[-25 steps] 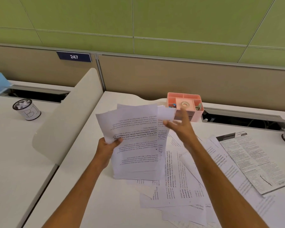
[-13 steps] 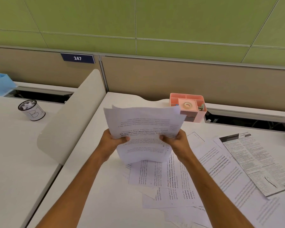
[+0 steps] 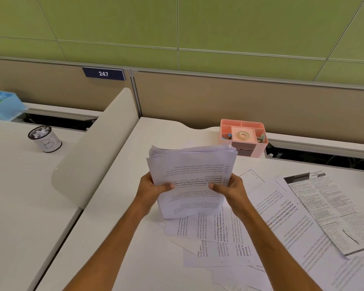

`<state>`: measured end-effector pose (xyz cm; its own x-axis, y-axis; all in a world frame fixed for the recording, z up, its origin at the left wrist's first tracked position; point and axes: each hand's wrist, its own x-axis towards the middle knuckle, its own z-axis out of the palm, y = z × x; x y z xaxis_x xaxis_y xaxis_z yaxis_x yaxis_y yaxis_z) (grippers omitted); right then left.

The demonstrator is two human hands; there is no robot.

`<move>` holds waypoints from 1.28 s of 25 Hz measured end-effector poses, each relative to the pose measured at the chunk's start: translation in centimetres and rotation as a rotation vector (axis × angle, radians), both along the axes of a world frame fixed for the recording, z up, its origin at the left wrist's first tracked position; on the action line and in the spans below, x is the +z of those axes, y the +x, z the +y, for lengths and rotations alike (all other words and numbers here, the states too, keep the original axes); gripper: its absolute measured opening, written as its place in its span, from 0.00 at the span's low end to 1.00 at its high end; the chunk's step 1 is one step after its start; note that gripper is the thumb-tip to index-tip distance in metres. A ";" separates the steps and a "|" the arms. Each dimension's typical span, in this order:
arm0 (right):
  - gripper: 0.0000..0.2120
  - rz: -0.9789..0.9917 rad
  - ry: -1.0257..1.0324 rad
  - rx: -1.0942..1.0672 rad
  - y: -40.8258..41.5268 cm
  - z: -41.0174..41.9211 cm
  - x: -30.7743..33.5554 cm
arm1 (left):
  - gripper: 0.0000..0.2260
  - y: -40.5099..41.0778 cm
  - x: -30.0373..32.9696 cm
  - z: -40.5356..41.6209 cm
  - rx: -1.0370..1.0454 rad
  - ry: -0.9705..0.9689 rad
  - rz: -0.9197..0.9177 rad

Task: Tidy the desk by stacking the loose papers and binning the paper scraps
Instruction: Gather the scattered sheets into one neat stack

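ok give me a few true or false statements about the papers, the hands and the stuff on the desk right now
1. Both hands grip the paper stack, left hand and right hand on opposite sides. True.
2. The pink organiser holds a roll of tape. True.
3. All the loose sheets are gathered. False: loose sheets still lie spread over the desk.
4. The cup marked B stands beside the organiser. False: it stands on the neighbouring desk, past the divider.
5. The wall plate reads 742. False: it reads 247.

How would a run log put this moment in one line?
both hands grip white printed paper stack | left hand | right hand | upright
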<state>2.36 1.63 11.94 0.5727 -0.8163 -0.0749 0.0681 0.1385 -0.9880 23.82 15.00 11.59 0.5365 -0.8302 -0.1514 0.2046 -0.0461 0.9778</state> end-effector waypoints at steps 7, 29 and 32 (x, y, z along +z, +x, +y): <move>0.15 -0.029 0.044 -0.035 -0.6 1.0 -1.4 | 0.20 -1.2 -1.1 -0.1 0.028 0.070 0.047; 0.28 0.124 -0.004 -0.342 -13.1 -4.8 -3.2 | 0.28 2.3 -7.9 -7.1 -0.130 0.585 -0.700; 0.25 0.109 0.017 -0.393 -14.1 -5.1 -4.0 | 0.35 3.1 -9.1 -7.9 -0.283 0.804 -0.970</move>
